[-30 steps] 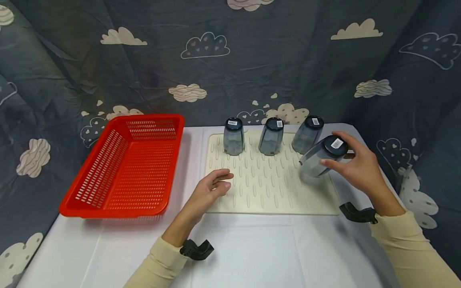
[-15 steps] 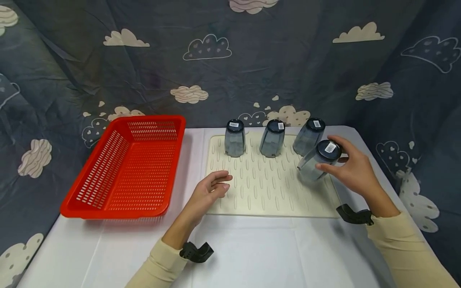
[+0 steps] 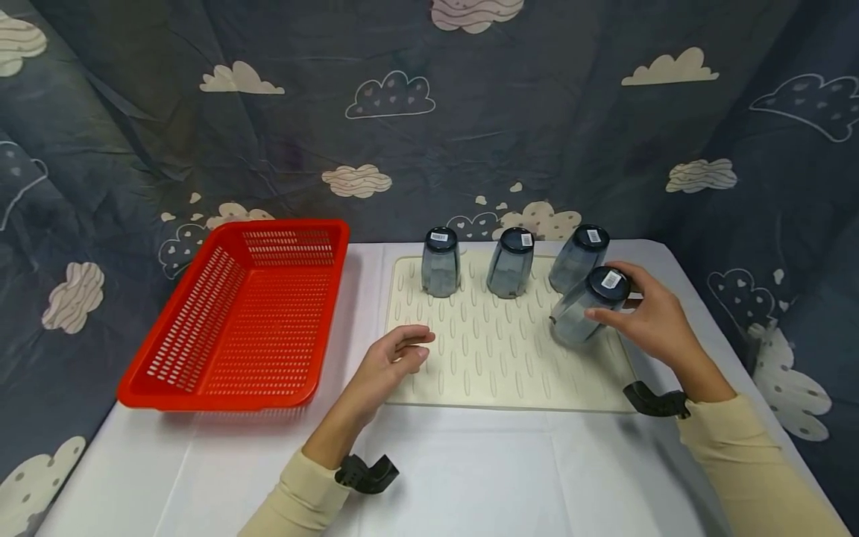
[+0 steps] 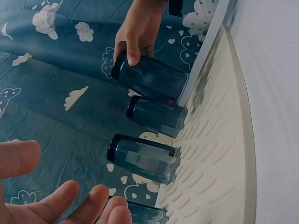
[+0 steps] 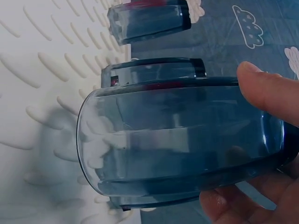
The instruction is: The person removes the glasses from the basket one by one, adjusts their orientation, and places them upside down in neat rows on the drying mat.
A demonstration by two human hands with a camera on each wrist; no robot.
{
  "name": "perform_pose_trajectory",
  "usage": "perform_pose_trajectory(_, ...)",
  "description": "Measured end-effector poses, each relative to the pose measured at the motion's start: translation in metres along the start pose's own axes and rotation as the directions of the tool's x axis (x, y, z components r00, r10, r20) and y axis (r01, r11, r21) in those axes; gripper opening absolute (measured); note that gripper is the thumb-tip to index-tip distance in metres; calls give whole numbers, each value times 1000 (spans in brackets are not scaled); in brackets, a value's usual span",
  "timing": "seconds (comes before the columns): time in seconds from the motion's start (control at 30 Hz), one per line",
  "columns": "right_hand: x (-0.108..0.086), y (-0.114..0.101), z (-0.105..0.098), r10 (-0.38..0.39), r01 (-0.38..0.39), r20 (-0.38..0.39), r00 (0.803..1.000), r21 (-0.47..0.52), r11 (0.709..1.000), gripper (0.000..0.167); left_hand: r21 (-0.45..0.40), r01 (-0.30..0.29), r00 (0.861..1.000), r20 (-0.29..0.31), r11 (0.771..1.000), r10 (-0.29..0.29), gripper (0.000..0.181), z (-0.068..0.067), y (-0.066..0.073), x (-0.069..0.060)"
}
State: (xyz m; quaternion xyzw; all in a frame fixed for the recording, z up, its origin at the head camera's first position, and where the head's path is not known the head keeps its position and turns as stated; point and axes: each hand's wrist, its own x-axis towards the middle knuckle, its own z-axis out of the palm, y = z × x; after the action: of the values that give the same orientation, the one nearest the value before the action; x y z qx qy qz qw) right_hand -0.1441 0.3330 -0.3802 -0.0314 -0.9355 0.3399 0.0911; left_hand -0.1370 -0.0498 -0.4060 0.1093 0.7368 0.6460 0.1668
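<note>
My right hand [image 3: 651, 321] grips an upside-down blue-tinted drinking glass [image 3: 579, 319] near its dark base, thumb on one side and fingers on the other. The glass is tilted, mouth down, over the right part of a cream ridged mat [image 3: 483, 365]; whether its rim touches the mat I cannot tell. Along the back of the mat stand three like glasses, bottoms up: a left one [image 3: 440, 267], a middle one [image 3: 510, 267] and a right one [image 3: 576, 261] just behind the held glass. My left hand [image 3: 388, 367] hovers by the mat's left edge, fingers loosely bent, holding nothing.
A red perforated plastic basket [image 3: 322, 328] stands on the left of the table, with nothing in it. White cloth [image 3: 470, 462] covers the table. Dark cloud-patterned fabric [image 3: 503, 149] hangs behind and at both sides.
My right hand has lowered the tilted glass a little toward the mat and moved slightly left. The left hand and the three standing glasses stay put; the head view has shifted slightly.
</note>
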Motion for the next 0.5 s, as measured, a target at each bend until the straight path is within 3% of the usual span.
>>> perform_pose_trajectory(0.5,6,5,4,15,-16,86,996,15,1000,89,9,6,999,33,1000,-7,35,-2,-4,-1)
